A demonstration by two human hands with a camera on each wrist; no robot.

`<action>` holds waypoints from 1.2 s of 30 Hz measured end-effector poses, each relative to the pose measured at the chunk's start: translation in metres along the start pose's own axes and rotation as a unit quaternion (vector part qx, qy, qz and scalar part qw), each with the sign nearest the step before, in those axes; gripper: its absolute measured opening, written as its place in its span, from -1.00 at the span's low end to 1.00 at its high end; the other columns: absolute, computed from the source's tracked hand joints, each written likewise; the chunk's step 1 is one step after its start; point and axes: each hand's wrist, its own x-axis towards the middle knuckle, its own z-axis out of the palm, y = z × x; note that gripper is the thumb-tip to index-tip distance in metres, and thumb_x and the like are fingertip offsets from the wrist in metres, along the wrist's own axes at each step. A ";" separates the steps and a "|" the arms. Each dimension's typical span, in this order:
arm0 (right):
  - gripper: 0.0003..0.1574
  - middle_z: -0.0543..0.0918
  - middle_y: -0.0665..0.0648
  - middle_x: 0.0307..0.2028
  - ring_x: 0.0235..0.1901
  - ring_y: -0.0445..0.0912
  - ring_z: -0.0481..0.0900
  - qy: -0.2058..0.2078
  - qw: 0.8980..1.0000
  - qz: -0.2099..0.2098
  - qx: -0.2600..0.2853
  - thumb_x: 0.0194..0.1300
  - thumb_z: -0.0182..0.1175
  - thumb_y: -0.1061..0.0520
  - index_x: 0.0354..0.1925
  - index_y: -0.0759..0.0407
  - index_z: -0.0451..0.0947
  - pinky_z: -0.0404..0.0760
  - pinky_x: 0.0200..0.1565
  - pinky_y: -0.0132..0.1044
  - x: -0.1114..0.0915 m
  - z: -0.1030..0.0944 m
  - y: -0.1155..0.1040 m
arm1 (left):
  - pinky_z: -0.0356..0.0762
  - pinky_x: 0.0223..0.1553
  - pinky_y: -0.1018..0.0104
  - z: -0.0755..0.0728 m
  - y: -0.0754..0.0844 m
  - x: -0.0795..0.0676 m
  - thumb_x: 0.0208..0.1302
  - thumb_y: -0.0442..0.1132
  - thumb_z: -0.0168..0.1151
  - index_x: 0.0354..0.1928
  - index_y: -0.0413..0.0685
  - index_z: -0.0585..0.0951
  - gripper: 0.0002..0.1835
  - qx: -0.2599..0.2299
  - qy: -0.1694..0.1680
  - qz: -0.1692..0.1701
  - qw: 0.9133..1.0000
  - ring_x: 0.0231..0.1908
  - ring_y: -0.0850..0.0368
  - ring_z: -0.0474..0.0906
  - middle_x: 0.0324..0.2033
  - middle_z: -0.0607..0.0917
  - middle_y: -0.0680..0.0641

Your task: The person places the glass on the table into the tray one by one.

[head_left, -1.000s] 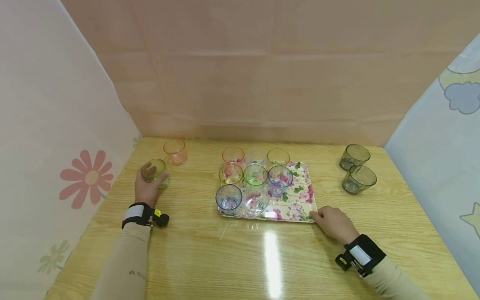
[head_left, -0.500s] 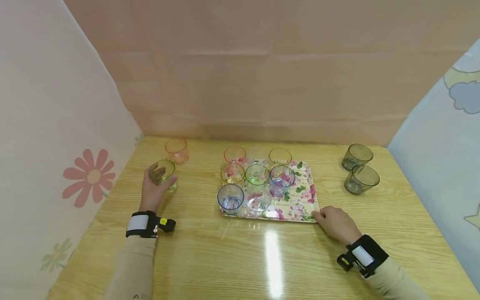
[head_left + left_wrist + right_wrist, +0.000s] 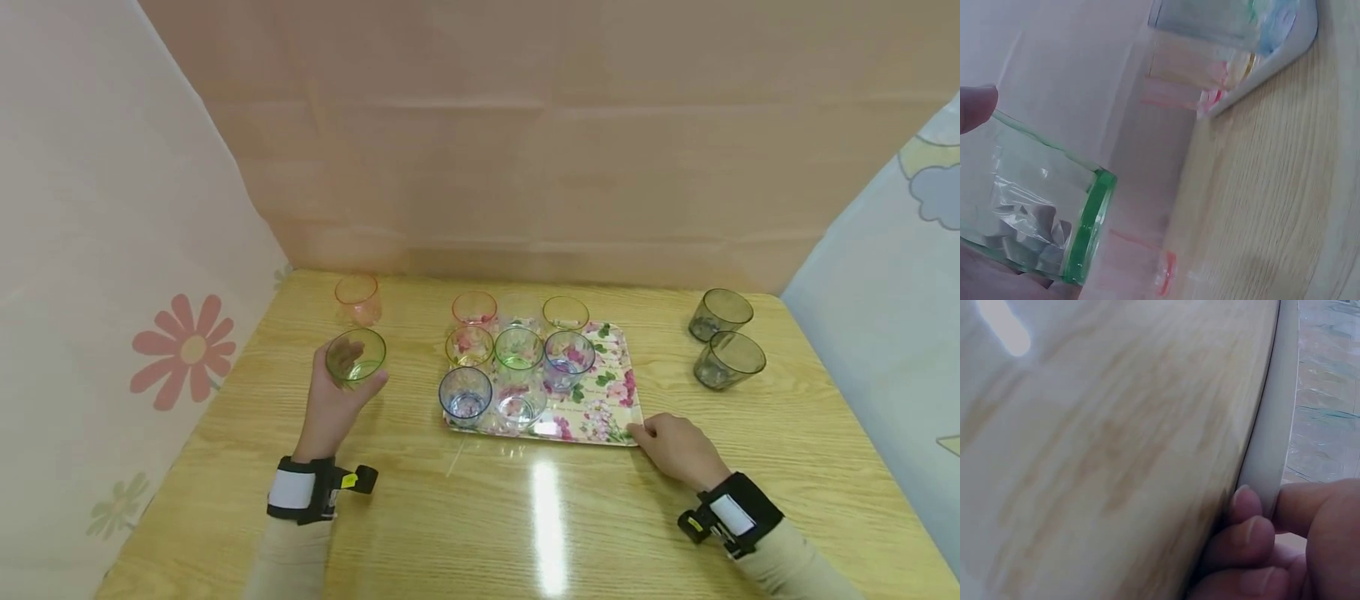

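Observation:
My left hand [image 3: 333,408] holds a transparent green cup [image 3: 357,360] around its side, left of the tray. In the left wrist view the thumb is near the rim of the green cup [image 3: 1054,187], and its thick base stands clear of the wooden surface. With thumb and fingers, my right hand [image 3: 678,450] pinches the near right corner of the floral tray [image 3: 611,392]. The right wrist view shows fingers curled at the pale tray rim [image 3: 1269,437]. Several clear and coloured cups stand in rows on the tray's left part, including a blue cup [image 3: 466,398].
A pink cup [image 3: 363,307] stands at the back left of the wooden table [image 3: 420,533], behind the held cup. Two smoky grey cups, one farther back [image 3: 720,317] and one nearer [image 3: 727,364], stand at the right. A beige cloth wall [image 3: 525,167] closes off the back.
My left hand has carried the green cup to the right, toward the tray, and it now appears larger and higher off the table. The right hand keeps its grip on the tray corner.

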 end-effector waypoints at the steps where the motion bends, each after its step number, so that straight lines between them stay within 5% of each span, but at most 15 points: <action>1: -0.44 0.23 -0.02 -0.75 -0.73 -0.13 0.25 0.000 1.000 0.000 0.001 0.41 -0.01 -0.09 -0.71 0.08 0.30 0.20 -0.59 -0.29 0.000 0.000 0.000 | 0.05 0.33 0.00 0.002 0.002 -0.003 0.12 -0.29 0.35 0.35 -0.26 0.04 -0.14 0.004 -0.004 0.005 1.000 0.29 -0.07 0.20 0.23 0.31 -0.23; 9: -0.41 0.23 -0.02 -0.75 -0.72 -0.13 0.24 -0.005 1.000 0.007 0.002 0.42 -0.04 -0.14 -0.71 0.07 0.30 0.20 -0.58 -0.28 0.000 0.000 0.001 | 0.03 0.33 -0.02 0.016 0.022 -0.021 0.10 -0.23 0.38 0.33 -0.25 0.06 -0.13 0.027 -0.040 0.017 0.999 0.28 -0.07 0.23 0.21 0.36 -0.21; 17: -0.21 0.28 -0.01 -0.75 -0.72 -0.13 0.25 -0.003 0.999 0.031 0.027 0.46 -0.31 -0.33 -0.66 0.09 0.44 0.24 -0.56 -0.26 0.002 -0.005 0.001 | 0.08 0.30 -0.05 0.030 0.034 -0.036 0.07 -0.26 0.40 0.22 -0.18 0.08 -0.20 0.021 -0.085 0.044 0.995 0.26 -0.05 0.27 0.18 0.41 -0.20; 21: -0.22 0.23 0.03 -0.73 -0.72 -0.11 0.19 0.049 0.998 0.029 0.041 0.45 -0.36 -0.36 -0.63 0.13 0.32 0.17 -0.58 -0.26 0.001 -0.011 0.003 | 0.09 0.27 -0.10 0.037 0.035 -0.046 0.05 -0.27 0.41 0.21 -0.17 0.12 -0.22 0.017 -0.101 0.063 0.993 0.24 -0.04 0.28 0.16 0.43 -0.17; 24: -0.30 0.22 0.07 -0.70 -0.72 -0.08 0.17 0.128 0.989 0.021 0.074 0.46 -0.33 -0.32 -0.53 0.17 0.29 0.14 -0.59 -0.26 0.002 -0.014 0.002 | 0.07 0.26 -0.13 0.045 0.037 -0.052 0.02 -0.27 0.43 0.22 -0.13 0.14 -0.20 0.008 -0.106 0.073 0.992 0.23 -0.02 0.29 0.16 0.45 -0.16; 27: -0.41 0.27 0.12 -0.62 -0.70 -0.07 0.19 0.217 0.967 0.014 0.129 0.48 -0.25 -0.23 -0.38 0.21 0.34 0.16 -0.59 -0.26 0.003 -0.015 -0.004 | 0.08 0.26 -0.12 0.055 0.039 -0.056 -0.02 -0.25 0.45 0.23 -0.07 0.19 -0.19 -0.002 -0.115 0.080 0.990 0.22 0.00 0.29 0.17 0.44 -0.12; 30: -0.54 0.29 0.14 -0.53 -0.64 -0.10 0.21 0.284 0.936 -0.002 0.210 0.49 -0.17 -0.10 -0.26 0.28 0.36 0.19 -0.55 -0.29 0.003 -0.014 -0.017 | 0.17 0.22 -0.12 0.066 0.043 -0.061 -0.07 -0.22 0.49 0.27 0.03 0.25 -0.17 0.004 -0.127 0.086 0.988 0.20 0.01 0.31 0.18 0.42 -0.05; 32: -0.60 0.28 0.14 -0.48 -0.57 -0.12 0.22 0.309 0.906 -0.031 0.287 0.50 -0.14 -0.01 -0.22 0.34 0.33 0.22 -0.49 -0.32 0.002 -0.014 -0.030 | 0.21 0.19 -0.13 0.074 0.044 -0.066 -0.09 -0.16 0.50 0.30 0.08 0.28 -0.13 0.017 -0.135 0.095 0.986 0.20 0.01 0.32 0.19 0.40 -0.02; 36: -0.68 0.35 0.18 -0.30 -0.36 -0.14 0.35 0.303 0.822 -0.144 0.459 0.51 -0.20 0.16 -0.15 0.48 0.26 0.36 -0.27 -0.39 -0.002 -0.014 -0.061 | 0.26 0.14 -0.14 0.095 0.046 -0.076 -0.15 -0.08 0.53 0.34 0.18 0.32 -0.08 0.044 -0.142 0.114 0.982 0.20 0.02 0.29 0.22 0.35 0.01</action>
